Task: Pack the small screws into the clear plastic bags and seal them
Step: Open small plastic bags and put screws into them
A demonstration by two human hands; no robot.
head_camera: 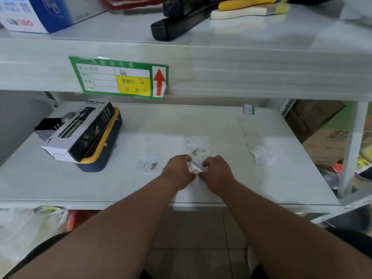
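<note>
**Both hands pinch a small clear bag over the shelf**

The left hand (178, 170) and the right hand (216, 170) meet just above the pale grey shelf (261, 178), fingers curled and clamped on opposite ends of a small clear plastic bag (196, 168) held between them. A small metal screw (194, 171) shows through the plastic near the lower edge of the held bag.

Just left of the left hand, a second clear plastic bag (149, 163) lies flat on the shelf with a few small screws (154, 165) inside; whether it is sealed cannot be told. Just beyond the hands lies a loose pile of clear bags (198, 144), with small metal pieces at its near edge. Farther right, well apart from the hands, a crumpled clear bag with a white slip (260, 153) rests on the shelf.

At the left of the shelf, a black-and-white cardboard box printed "SPRAY BOTTLE" (80, 133) lies tilted on top of a navy case with a yellow rim (102, 156). A green-bordered label with a yellow panel and a red arrow (120, 77) is stuck to the front edge of the shelf above.
</note>
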